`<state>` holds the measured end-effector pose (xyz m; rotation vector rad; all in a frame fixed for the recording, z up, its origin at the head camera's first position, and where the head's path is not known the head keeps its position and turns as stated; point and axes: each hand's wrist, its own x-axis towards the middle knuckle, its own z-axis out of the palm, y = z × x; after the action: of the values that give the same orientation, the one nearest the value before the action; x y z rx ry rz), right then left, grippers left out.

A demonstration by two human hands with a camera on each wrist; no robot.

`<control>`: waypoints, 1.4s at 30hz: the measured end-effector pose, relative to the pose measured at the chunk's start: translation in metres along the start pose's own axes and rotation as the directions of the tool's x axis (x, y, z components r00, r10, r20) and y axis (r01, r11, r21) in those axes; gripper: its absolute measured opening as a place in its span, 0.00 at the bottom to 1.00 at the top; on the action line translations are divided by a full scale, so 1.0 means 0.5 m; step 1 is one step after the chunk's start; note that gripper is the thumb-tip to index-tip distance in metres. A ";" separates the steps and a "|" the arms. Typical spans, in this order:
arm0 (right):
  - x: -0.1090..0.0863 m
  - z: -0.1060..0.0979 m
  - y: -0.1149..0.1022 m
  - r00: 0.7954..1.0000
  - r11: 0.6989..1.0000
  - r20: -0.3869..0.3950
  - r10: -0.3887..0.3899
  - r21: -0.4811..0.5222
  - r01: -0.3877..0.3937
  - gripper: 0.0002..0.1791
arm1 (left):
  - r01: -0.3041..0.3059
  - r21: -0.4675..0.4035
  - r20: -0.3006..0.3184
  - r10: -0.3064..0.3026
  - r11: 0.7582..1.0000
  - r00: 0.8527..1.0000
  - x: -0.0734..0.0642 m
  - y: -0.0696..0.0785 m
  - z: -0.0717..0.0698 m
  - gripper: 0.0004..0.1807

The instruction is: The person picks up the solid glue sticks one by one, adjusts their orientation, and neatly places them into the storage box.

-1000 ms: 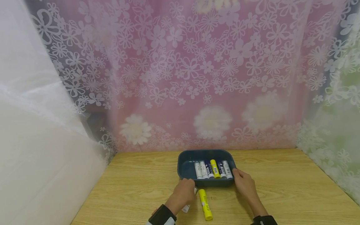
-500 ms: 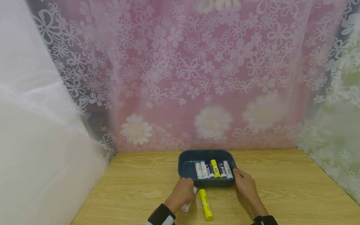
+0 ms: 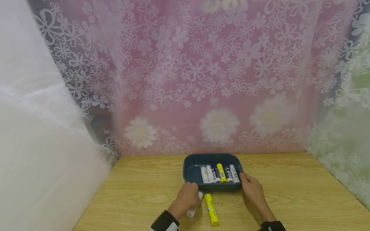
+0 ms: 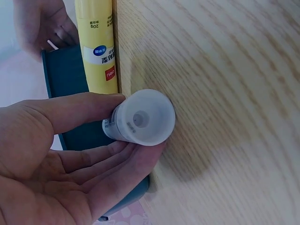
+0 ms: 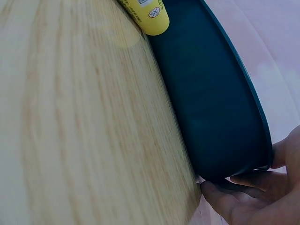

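Observation:
My left hand pinches a white glue stick between thumb and fingers, low over the table in front of the tray. Its round, hollow white end faces the left wrist camera. Just to the right lies a yellow glue stick, untouched, with printed labels along its side. My right hand grips the right front corner of a dark teal tray, thumb at the rim and fingers against the wall. Inside the tray, several glue sticks in white, navy and yellow lie side by side toward the right.
The tray stands on a wood-grain table, near its back edge. Behind the table hangs a pink floral curtain. A pale sheet closes off the left side, and a floral sheet the right.

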<state>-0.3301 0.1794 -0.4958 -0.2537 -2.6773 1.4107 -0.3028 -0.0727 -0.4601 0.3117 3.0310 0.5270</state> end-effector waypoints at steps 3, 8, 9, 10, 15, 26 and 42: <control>0.002 0.000 0.000 1.000 1.000 0.004 0.003 -0.002 -0.003 0.34 | -0.007 0.016 -0.006 0.007 1.000 1.000 -0.001 -0.001 0.000 0.15; 0.002 0.002 0.002 1.000 1.000 0.008 0.003 -0.006 -0.002 0.34 | -0.005 0.007 -0.010 0.006 1.000 1.000 -0.005 -0.002 0.001 0.15; 0.001 0.002 0.002 1.000 1.000 0.006 0.001 -0.006 -0.001 0.34 | -0.003 0.003 -0.009 0.003 1.000 1.000 -0.006 -0.002 0.000 0.15; 0.001 0.002 0.002 1.000 1.000 0.004 -0.001 -0.006 0.001 0.33 | -0.001 0.001 -0.008 0.001 1.000 1.000 -0.006 -0.002 0.000 0.15; 0.001 0.001 0.002 1.000 1.000 -0.002 -0.002 -0.003 0.002 0.33 | -0.004 0.009 -0.012 0.004 1.000 1.000 -0.004 -0.003 -0.001 0.15; 0.003 0.002 0.005 1.000 1.000 -0.004 -0.004 -0.006 0.004 0.33 | -0.006 0.011 0.040 0.006 1.000 0.999 -0.001 -0.007 -0.006 0.13; 0.000 0.000 0.001 1.000 1.000 -0.011 -0.012 -0.009 0.012 0.33 | -0.068 0.052 0.100 0.063 0.996 0.993 -0.008 -0.008 -0.048 0.12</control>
<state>-0.3302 0.1795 -0.4964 -0.2456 -2.6723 1.3895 -0.3018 -0.0851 -0.4389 0.4279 2.9522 0.4181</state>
